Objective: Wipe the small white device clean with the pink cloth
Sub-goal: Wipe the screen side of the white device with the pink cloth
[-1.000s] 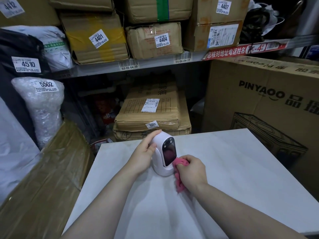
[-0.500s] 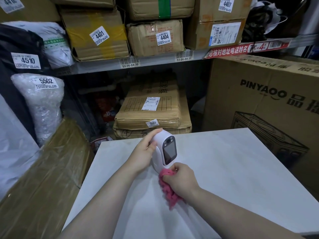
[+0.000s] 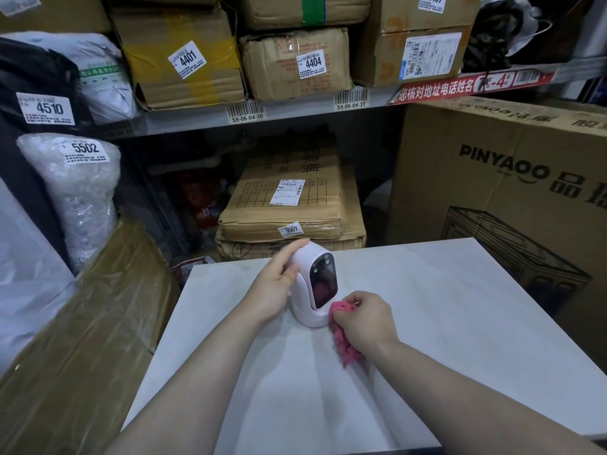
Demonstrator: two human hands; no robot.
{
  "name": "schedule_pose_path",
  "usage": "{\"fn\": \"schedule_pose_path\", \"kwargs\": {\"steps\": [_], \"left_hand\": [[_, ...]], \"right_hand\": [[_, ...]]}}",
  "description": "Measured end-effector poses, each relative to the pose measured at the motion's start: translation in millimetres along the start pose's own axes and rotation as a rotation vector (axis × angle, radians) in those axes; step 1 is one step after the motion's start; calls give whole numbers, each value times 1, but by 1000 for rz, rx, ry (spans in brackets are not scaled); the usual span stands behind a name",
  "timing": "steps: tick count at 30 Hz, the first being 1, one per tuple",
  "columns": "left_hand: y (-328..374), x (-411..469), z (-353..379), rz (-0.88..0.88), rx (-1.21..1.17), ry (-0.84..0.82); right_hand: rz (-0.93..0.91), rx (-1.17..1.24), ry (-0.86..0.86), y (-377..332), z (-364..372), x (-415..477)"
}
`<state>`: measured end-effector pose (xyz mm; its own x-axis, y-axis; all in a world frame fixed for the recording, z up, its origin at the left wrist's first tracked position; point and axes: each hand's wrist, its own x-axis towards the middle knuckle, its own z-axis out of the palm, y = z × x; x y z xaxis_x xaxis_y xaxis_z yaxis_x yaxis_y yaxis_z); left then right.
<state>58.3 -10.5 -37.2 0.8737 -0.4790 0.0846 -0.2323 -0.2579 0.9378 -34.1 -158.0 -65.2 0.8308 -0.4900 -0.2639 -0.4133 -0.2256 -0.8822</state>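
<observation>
The small white device is stood upright near the far left part of the pale worktop, its dark screen turned toward the camera; it is gripped from the left by the left hand, whose fingers are curled round its back and top, the thumb laid on its side; the pink cloth is bunched in the closed fingers of the right hand and pressed against the device's base at its right; a large PINYAOO carton is seen beyond the worktop.
</observation>
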Motion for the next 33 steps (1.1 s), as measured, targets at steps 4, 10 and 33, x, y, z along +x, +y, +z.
{"fn": "schedule_pose_path", "kwargs": {"steps": [4, 10, 33], "left_hand": [[-1, -1, 0, -1, 15, 5], [0, -1, 1, 0, 16, -10], [-1, -1, 0, 3, 31, 10]], "right_hand": [[-36, -49, 52, -1, -3, 14], [24, -17, -45, -2, -1, 6], [141, 116, -63, -5, 3, -5]]}}
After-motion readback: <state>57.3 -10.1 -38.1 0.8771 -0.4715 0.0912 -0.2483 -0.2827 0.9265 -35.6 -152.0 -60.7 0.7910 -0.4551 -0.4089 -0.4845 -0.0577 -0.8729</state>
